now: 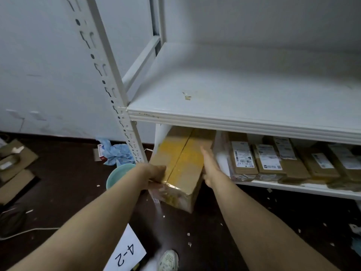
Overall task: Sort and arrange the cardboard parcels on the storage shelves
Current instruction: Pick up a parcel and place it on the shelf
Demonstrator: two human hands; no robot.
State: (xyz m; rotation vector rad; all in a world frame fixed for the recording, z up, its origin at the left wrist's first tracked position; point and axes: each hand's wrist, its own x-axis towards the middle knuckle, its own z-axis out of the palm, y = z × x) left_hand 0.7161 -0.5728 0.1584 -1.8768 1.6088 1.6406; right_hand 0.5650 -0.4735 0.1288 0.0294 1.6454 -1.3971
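The box (182, 169) is a long cardboard parcel wrapped over its top and near end in glossy yellowish tape. It sits at the left end of the lower shelf (293, 187), tucked under the upper shelf (234, 118). Its near end hangs out past the shelf edge and tips down toward the floor. By its bulk and the two-handed hold, it is probably of moderate weight. The cardboard looks stiff enough to keep its shape, though the near corner is crumpled. The tape is shiny and likely slick, so flat palms on the bare side walls should hold better than fingertips on the tape.

The left hand (155, 174) makes a closed grip on the near left corner, fingers curled over the top edge and the rest under the end; how far it reaches beneath cannot be seen. The right hand (210, 166) is open and flat, fingers stretched forward, pressed along the right side wall. It steadies rather than clasps.

Just right of the right hand, a white padded packet (222, 159) stands against the box. Beyond it, a row of small labelled parcels (273, 161) leans along the same shelf. Left of the left hand stand the shelf post (125, 114) and a pale green bucket (117, 174) on the floor. Below the grip lies a paper sign marked 4-2 (125, 251).
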